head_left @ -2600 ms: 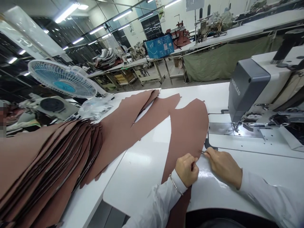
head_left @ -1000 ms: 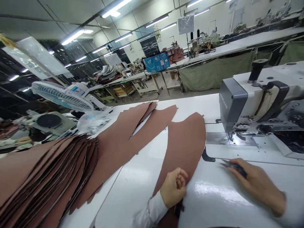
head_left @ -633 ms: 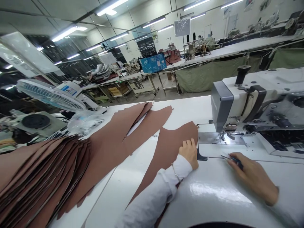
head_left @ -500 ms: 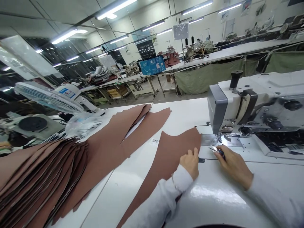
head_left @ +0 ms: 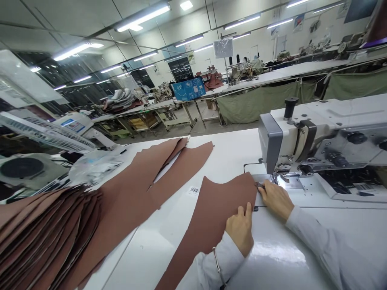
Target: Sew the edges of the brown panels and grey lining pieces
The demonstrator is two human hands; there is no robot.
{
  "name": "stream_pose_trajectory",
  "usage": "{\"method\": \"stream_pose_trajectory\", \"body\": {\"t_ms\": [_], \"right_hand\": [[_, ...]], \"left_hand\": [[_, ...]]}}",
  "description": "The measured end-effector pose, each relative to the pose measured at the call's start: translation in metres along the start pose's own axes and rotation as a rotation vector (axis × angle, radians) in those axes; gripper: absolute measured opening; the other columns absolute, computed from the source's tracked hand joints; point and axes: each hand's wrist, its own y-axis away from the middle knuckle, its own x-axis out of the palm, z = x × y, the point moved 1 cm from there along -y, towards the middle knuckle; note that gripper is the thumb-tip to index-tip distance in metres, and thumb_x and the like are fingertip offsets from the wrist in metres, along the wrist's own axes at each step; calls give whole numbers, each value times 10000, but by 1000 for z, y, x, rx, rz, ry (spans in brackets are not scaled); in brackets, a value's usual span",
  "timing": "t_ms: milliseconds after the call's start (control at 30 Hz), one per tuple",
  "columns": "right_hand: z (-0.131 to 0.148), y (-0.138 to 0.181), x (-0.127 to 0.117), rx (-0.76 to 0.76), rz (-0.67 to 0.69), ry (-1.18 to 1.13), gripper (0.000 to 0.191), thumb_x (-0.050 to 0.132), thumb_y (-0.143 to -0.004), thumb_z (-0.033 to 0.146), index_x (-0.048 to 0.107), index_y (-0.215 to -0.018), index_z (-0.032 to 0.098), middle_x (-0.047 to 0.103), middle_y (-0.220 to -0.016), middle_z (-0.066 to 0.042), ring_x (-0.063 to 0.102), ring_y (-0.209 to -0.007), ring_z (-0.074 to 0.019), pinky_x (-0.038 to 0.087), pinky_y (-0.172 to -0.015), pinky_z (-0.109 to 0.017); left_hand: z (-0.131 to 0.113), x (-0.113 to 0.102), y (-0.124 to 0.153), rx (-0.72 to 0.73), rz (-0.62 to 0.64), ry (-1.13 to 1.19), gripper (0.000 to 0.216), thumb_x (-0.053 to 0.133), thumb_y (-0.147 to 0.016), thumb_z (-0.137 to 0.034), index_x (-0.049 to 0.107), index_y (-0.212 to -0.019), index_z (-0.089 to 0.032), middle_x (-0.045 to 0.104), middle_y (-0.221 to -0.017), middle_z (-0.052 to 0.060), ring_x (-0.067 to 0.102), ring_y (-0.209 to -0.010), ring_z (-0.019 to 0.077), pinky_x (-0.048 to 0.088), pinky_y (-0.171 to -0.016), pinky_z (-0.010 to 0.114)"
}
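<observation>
On brown material (head_left: 219,201), the left hand (head_left: 241,229) lies unclenched, right hand (head_left: 275,198) clasping half-hidden snips (head_left: 259,185).

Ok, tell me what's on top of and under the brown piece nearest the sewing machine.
The left hand rests on the brown piece; the sleeve hides part of it. White tabletop shows around it; what lies directly beneath is covered.

Left hand (head_left: 241,231) — palm down, right hand (head_left: 276,198) — curled
</observation>
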Motion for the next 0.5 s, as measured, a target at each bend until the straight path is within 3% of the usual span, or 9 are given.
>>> {"method": "stream_pose_trajectory", "body": {"t_ms": [233,500], "right_hand": [[4,-12,2,20,24,3,130,386,-883,226,498,-850,168,607,-765,-59,582,-751,-198,329,-596,-273],[-3,6,-6,28,17,-6,151,375,-897,275,472,-837,175,599,-746,-37,573,-704,-199,296,-551,-272]], "left_hand": [[3,-13,5,0,21,100,697,514,-639,-87,325,-1309,-120,555,-993,138,599,-747,269,453,-629,349],[6,-18,6,-12,34,203,703,486,-643,-115,281,-1315,-113,559,-1095,145,578,-890,307,458,-755,411]]}}
